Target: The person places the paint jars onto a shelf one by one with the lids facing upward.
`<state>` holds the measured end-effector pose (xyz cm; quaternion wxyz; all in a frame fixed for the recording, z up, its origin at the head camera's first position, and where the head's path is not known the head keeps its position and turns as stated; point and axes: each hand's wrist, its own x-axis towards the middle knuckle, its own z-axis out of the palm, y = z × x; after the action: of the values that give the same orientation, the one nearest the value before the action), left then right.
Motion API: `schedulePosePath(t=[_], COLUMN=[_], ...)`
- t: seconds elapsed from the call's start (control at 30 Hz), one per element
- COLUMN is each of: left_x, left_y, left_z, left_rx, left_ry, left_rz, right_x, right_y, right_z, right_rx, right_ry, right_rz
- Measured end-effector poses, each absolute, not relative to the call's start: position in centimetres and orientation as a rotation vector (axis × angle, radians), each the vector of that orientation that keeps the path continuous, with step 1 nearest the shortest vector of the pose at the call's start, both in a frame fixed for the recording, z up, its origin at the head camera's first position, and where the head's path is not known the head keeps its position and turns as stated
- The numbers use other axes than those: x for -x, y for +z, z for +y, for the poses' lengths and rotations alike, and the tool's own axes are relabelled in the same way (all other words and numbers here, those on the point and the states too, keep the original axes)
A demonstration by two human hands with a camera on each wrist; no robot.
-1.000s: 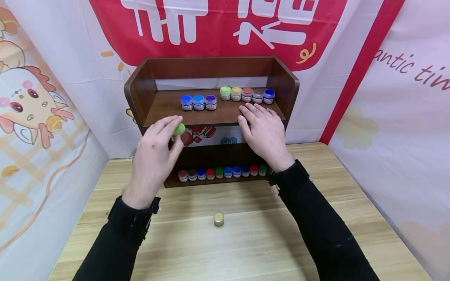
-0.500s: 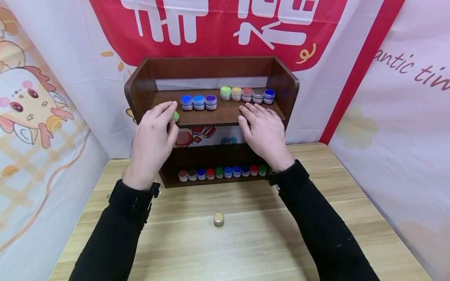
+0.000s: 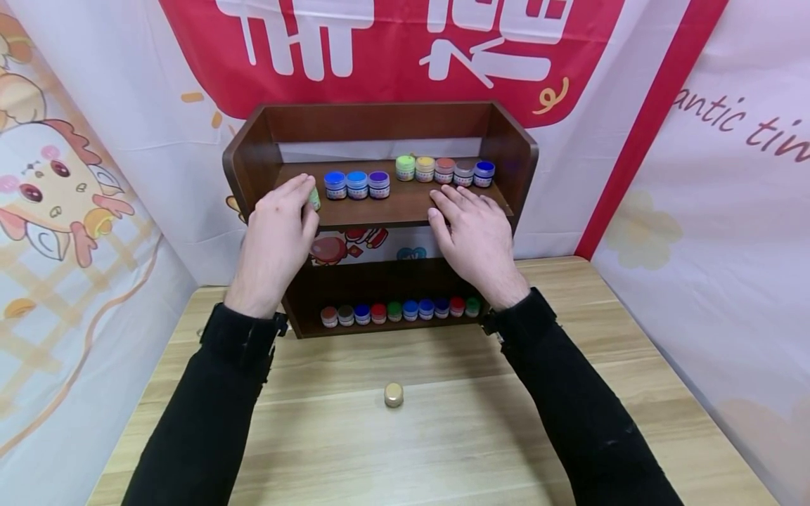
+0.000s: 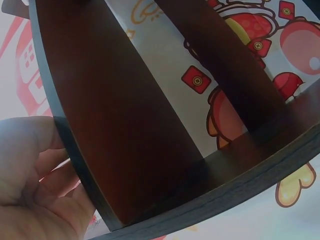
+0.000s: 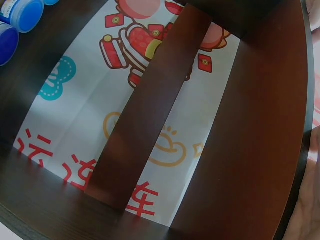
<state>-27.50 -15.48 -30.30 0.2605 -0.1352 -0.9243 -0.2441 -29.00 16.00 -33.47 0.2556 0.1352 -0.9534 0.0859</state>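
My left hand [image 3: 275, 235] pinches a small paint jar with a green label [image 3: 315, 199] at the left of the upper shelf, beside a row of blue and purple jars [image 3: 357, 185]. Most of that jar is hidden behind the fingers. In the left wrist view, the same hand [image 4: 35, 185] shows past the shelf board's edge, and its jar is out of sight. My right hand [image 3: 474, 235] rests with extended fingers on the right front of the upper shelf [image 3: 405, 207], just before a row of jars with green, yellow, red, grey and blue lids [image 3: 445, 171].
The dark wooden two-tier rack [image 3: 380, 123] stands at the back of the table [image 3: 329, 436]. Several paint jars [image 3: 394, 311] line its lower shelf. A gold-lidded jar [image 3: 394, 395] stands alone on the table in front. Printed cloth hangs behind and at both sides.
My left hand has carried the green jar up and back from before the shelf's front edge to beside the blue jars. The right hand has stayed in place.
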Motion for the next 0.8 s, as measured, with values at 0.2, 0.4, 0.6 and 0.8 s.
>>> schedulePosePath(t=[0.2, 0.4, 0.6, 0.8], left_x=[28.2, 28.9, 29.8, 30.3], left_y=[-29.5, -28.4, -28.0, -27.9], left_z=[-15.3, -15.0, -14.9, -14.8], left_rx=[0.361, 0.326, 0.285, 0.305], left_ry=[-0.679, -0.651, -0.629, -0.64], left_rz=[-2.537, -2.603, -2.646, -2.639], right_x=[28.9, 29.0, 29.0, 29.0], right_y=[-33.4, -33.5, -33.5, -33.5], right_z=[16.0, 16.0, 16.0, 16.0], right_rx=[-0.366, -0.369, -0.368, -0.371], right_ry=[0.231, 0.233, 0.234, 0.234], right_rz=[-2.591, -2.583, -2.59, -2.588])
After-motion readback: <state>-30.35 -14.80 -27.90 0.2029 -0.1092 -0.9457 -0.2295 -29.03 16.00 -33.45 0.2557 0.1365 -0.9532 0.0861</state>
